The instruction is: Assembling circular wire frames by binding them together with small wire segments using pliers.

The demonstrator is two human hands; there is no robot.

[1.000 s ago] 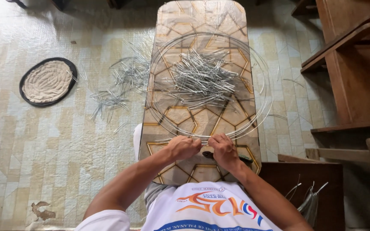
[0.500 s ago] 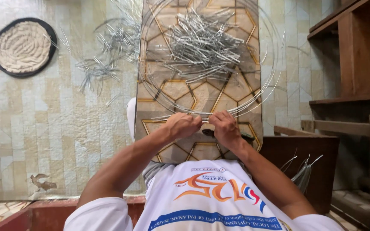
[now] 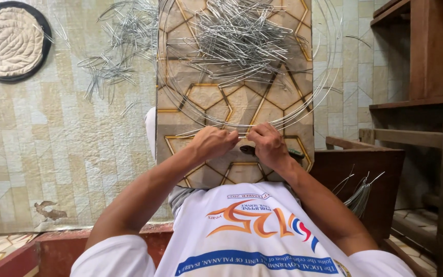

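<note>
Head view: your left hand [image 3: 212, 142] and right hand [image 3: 266, 143] both pinching wire ring [image 3: 242, 124] at near edge of bench [image 3: 242, 169]. Keep pinch tight, hoops aligned, loose wire pieces [image 3: 242, 36] clear.

Wire hoops [image 3: 247, 122]: thin bare metal, bright and smooth. Loose wire pieces [image 3: 237, 36] heaped on the bench [image 3: 216, 102]: same shiny grey metal. Bench surface: patterned sheet, slightly glossy, tan with a hexagon print. Round mat [image 3: 7, 41] left of the bench: coarse woven fibre, matt. Shelving [image 3: 426, 61] right of the bench: dark wood, dull finish.
</note>
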